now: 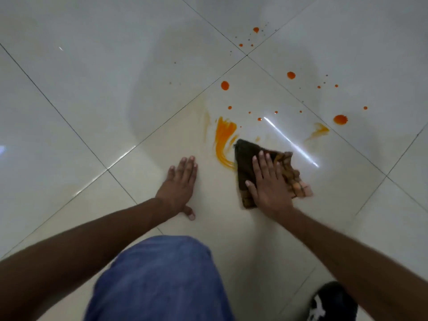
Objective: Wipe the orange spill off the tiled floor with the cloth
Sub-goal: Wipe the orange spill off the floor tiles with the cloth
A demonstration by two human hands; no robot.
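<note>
Wiping the tiled floor [69,93]
Right hand [269,181] presses flat on the dark cloth [245,158] beside the orange smear [223,140] — left hand [179,181] flat, fingers straight.

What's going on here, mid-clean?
A person low over the tiled floor presses a dark cloth flat under the right hand, right beside a curved orange smear. The left hand rests flat on the tile. Round orange drops farther out look untouched, and a fainter smear lies off to the right.
</note>
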